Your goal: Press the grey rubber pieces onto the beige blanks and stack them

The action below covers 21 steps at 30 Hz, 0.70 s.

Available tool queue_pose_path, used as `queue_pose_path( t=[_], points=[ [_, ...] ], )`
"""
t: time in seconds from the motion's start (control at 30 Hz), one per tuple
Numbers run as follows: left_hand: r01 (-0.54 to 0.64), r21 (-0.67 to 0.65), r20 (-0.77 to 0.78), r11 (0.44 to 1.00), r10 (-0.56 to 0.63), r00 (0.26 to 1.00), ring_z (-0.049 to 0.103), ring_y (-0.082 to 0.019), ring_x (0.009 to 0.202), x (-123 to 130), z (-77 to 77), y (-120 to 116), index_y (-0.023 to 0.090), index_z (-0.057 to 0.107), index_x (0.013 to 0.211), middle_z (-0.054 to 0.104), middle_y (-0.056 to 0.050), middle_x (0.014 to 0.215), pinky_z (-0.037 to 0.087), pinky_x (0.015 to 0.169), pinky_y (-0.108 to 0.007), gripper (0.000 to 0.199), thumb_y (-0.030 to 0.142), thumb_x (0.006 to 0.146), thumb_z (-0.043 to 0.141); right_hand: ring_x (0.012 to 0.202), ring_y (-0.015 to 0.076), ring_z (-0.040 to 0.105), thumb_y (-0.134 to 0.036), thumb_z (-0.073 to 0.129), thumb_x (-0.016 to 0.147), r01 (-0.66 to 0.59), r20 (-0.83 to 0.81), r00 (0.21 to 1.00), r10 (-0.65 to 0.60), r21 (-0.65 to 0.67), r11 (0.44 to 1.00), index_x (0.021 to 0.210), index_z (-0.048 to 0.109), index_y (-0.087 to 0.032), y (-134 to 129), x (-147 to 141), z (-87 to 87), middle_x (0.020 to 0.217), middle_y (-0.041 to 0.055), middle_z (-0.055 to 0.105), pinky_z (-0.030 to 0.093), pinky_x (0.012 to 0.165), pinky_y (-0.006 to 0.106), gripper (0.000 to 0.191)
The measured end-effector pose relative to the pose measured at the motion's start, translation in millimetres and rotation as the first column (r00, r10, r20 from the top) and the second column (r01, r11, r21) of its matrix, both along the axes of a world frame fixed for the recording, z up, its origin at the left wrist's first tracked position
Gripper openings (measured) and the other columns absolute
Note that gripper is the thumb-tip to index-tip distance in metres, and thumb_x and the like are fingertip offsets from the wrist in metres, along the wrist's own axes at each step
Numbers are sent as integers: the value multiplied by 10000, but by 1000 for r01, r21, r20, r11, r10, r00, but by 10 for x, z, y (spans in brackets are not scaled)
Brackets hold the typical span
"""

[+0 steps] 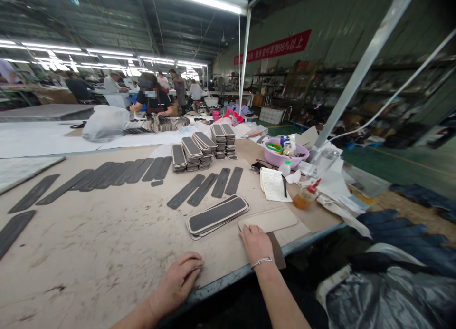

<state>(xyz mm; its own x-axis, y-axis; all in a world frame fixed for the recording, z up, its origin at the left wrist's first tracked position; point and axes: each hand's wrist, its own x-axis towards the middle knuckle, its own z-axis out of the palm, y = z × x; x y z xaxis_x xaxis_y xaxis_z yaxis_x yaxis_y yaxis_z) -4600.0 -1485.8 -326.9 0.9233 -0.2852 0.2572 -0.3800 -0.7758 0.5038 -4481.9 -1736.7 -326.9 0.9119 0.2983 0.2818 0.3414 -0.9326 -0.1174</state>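
Fingertips of my right hand point(257, 246) rest on the near left end of a long beige panel point(272, 218) with rounded corners. My left hand point(180, 274) is low over the table's front edge, its fingers curled in toward the thumb; whether anything is between them is hidden. Beyond my hands lies a small stack of beige-rimmed dark grey panels point(218, 216), its layers slightly fanned. Several loose dark grey strips point(221, 182) lie behind that stack. Under my right wrist, a brown sheet point(277, 248) sticks out past the table edge.
Taller piles of rimmed panels point(192, 150) stand farther back. A row of dark strips point(117, 173) stretches leftward. On the right are a notebook point(274, 184), a red-tipped bottle of amber liquid point(305, 196) and a pink basin point(285, 160). A co-worker point(151, 98) sits across the tables.
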Motion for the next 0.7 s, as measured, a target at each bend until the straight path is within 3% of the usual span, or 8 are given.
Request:
queue_pose_path(
  t=[0.1, 0.23, 0.37, 0.43, 0.5, 0.6, 0.63, 0.7],
  points=[
    [-3, -35, -14, 999, 2, 1000, 584, -148, 970, 9, 29, -22, 186, 616, 980, 608, -88, 1018, 471, 882, -248, 235, 220, 904, 396, 758, 153, 561, -303, 370, 929, 36, 51, 998, -38, 48, 998, 817, 653, -198, -51, -3, -39, 780, 53, 620, 379, 657, 253, 322],
    [-12, -83, -44, 996, 9, 999, 591, -151, 939, 7, 85, -35, 188, 617, 972, 623, -81, 977, 473, 863, -249, 250, 240, 906, 382, 725, 138, 568, -325, 309, 952, 157, 137, 975, -177, 147, 977, 876, 662, -202, -197, 72, -33, 782, 51, 640, 368, 639, 249, 382],
    [-38, -177, -118, 983, 17, 993, 593, -160, 899, 2, 123, -25, 190, 627, 950, 637, -72, 929, 470, 840, -265, 278, 311, 908, 381, 763, 147, 573, -354, 367, 937, 215, 255, 928, -272, 230, 949, 894, 655, -187, -319, 37, 175, 809, 58, 648, 375, 661, 257, 336],
    [-117, -277, -225, 954, 54, 973, 601, -172, 863, 6, 154, -46, 182, 636, 918, 650, -70, 876, 471, 829, -290, 312, 389, 895, 404, 769, 146, 570, -338, 446, 909, 146, 367, 899, -239, 263, 954, 866, 647, -188, -289, -122, 354, 823, 54, 650, 388, 685, 259, 255],
    [-263, -463, -399, 847, 66, 914, 617, -187, 833, 7, 203, -98, 163, 628, 960, 663, -86, 880, 479, 823, -321, 409, 489, 875, 396, 779, 146, 571, -293, 502, 885, -10, 452, 885, -112, 260, 966, 857, 634, -194, -152, -381, 514, 818, 51, 649, 405, 728, 263, 167],
    [-500, -667, -644, 552, -90, 760, 640, -203, 833, -14, 292, -197, 147, 507, 1193, 656, -121, 992, 501, 787, -357, 619, 608, 864, 258, 747, 152, 569, -229, 496, 879, -298, 429, 885, 183, 219, 929, 856, 606, -212, 243, -854, 581, 746, 36, 623, 424, 735, 286, 114],
    [-553, -672, -682, 492, -121, 722, 639, -208, 858, -28, 317, -215, 151, 475, 1229, 646, -121, 1028, 503, 776, -354, 642, 620, 858, 242, 694, 152, 559, -219, 490, 877, -375, 401, 876, 268, 218, 901, 822, 592, -217, 398, -997, 548, 696, 22, 601, 426, 679, 289, 116],
    [-595, -621, -721, 511, -73, 689, 623, -218, 909, -61, 346, -197, 155, 506, 1196, 642, -101, 1034, 499, 761, -329, 611, 614, 821, 357, 596, 152, 525, -252, 485, 873, -479, 382, 846, 373, 235, 845, 721, 548, -216, 679, -1209, 433, 617, 3, 556, 409, 571, 288, 169]
  ],
)
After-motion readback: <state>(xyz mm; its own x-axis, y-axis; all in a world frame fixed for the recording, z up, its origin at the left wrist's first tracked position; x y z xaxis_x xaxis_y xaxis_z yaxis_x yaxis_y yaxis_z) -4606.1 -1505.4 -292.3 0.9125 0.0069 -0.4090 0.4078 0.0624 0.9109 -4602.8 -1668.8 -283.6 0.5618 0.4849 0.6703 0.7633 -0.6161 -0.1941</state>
